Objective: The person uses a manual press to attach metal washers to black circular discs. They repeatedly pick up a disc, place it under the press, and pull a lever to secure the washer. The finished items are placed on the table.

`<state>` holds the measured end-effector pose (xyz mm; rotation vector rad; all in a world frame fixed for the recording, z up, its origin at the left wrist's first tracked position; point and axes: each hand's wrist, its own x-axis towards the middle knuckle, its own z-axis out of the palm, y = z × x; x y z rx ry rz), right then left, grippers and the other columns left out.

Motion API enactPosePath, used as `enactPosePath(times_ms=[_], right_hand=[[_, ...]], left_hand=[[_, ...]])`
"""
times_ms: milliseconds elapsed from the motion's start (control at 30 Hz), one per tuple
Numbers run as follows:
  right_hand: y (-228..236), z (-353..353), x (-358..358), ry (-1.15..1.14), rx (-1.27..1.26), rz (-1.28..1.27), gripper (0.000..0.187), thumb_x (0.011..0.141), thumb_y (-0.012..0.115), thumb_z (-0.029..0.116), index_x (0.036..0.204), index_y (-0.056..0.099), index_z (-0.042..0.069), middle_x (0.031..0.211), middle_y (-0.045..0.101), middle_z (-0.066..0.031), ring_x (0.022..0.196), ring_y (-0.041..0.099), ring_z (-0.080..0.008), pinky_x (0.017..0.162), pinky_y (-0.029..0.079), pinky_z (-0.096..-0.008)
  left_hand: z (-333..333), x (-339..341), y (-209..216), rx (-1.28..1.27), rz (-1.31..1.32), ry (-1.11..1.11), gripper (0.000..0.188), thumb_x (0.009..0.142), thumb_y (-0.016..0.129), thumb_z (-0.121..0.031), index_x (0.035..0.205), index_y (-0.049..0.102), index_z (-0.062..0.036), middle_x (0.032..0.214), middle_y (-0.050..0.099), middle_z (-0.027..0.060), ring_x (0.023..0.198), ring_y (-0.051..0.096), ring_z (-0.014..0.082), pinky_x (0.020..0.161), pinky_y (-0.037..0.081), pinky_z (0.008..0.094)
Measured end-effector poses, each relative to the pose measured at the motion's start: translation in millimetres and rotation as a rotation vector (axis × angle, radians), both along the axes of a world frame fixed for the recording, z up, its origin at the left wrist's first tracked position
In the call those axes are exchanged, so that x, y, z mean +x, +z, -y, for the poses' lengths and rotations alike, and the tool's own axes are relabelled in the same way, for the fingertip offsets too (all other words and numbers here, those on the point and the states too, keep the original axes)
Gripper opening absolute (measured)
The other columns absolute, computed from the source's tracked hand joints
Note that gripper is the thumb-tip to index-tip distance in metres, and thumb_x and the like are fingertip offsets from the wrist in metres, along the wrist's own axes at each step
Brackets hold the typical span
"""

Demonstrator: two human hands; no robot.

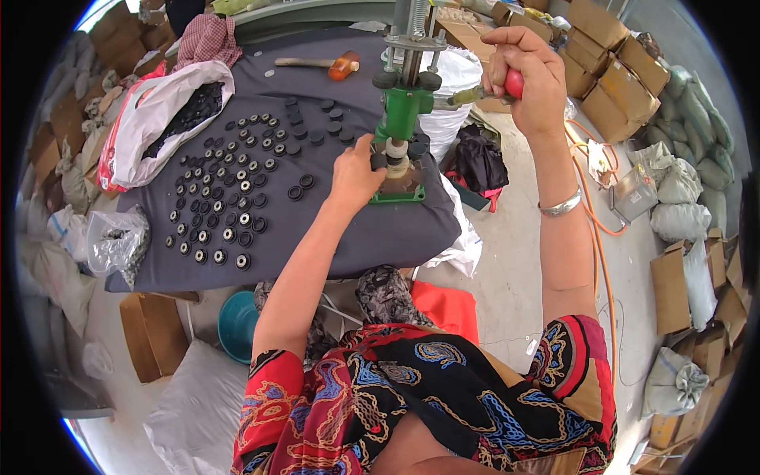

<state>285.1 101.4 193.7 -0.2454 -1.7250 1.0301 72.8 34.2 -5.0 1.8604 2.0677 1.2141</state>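
Observation:
A green hand press [398,111] stands at the right side of the dark cloth-covered table [380,241]. My right hand [530,75] is raised beside it, closed round the red knob [514,83] of its lever [467,96], the index finger stretched out. My left hand [355,172] is at the press base [398,192], with thumb and forefinger about a small black round part [378,161] beside the pale post [396,150] under the ram. Left of this hand lie many black rings [244,186], several with metal centres. Plain black caps [317,137] sit farther back.
A white sack of black parts [186,111] lies open on the table's left, near a clear plastic bag [119,241]. A mallet [340,66] rests at the back. Below are a teal basin [239,324] and cardboard box [152,336]. An orange hose [602,261] runs along the floor.

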Motion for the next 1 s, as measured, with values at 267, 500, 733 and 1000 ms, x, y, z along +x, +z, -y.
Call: enactPosePath(times_ms=[267,500,733,1000], right_hand=[[-1,-2,-1,0.002,0.006,-0.012,0.03,0.081,0.043,0.007,0.097,0.063,-0.007,0.058,0.056,-0.0063,0.051,0.051,-0.0118,0.047,0.041,-0.0243],[-7,1,0,0.012,0.015,-0.037,0.028,0.082,0.042,0.006,0.097,0.062,-0.008,0.058,0.055,-0.0073,0.05,0.049,-0.0122,0.048,0.041,-0.0253],[-22,15,7,0.01,0.043,-0.053,0.029,0.082,0.04,0.004,0.098,0.062,-0.007,0.059,0.055,-0.0079,0.051,0.049,-0.0122,0.05,0.04,-0.0248],[-30,24,7,-0.034,0.013,-0.041,0.028,0.083,0.041,0.005,0.098,0.061,-0.007,0.06,0.054,-0.0068,0.053,0.049,-0.0109,0.05,0.039,-0.0249]], left_hand=[[-20,14,-16,0.084,0.052,0.035,0.073,0.066,0.079,-0.009,0.13,0.046,0.0014,0.102,0.067,0.0203,0.097,0.063,0.0341,0.085,0.05,0.0413],[-29,20,-29,0.118,0.211,0.049,0.073,0.067,0.08,-0.009,0.131,0.046,0.0044,0.107,0.067,0.0224,0.102,0.065,0.0331,0.087,0.051,0.0383],[-34,21,-28,0.109,0.259,0.033,0.074,0.067,0.08,-0.009,0.131,0.045,0.0064,0.107,0.068,0.0226,0.098,0.067,0.0323,0.085,0.052,0.0365],[-35,20,-28,0.077,0.346,0.015,0.076,0.068,0.079,-0.009,0.133,0.043,0.0062,0.109,0.068,0.0212,0.102,0.067,0.0289,0.087,0.051,0.0338]])
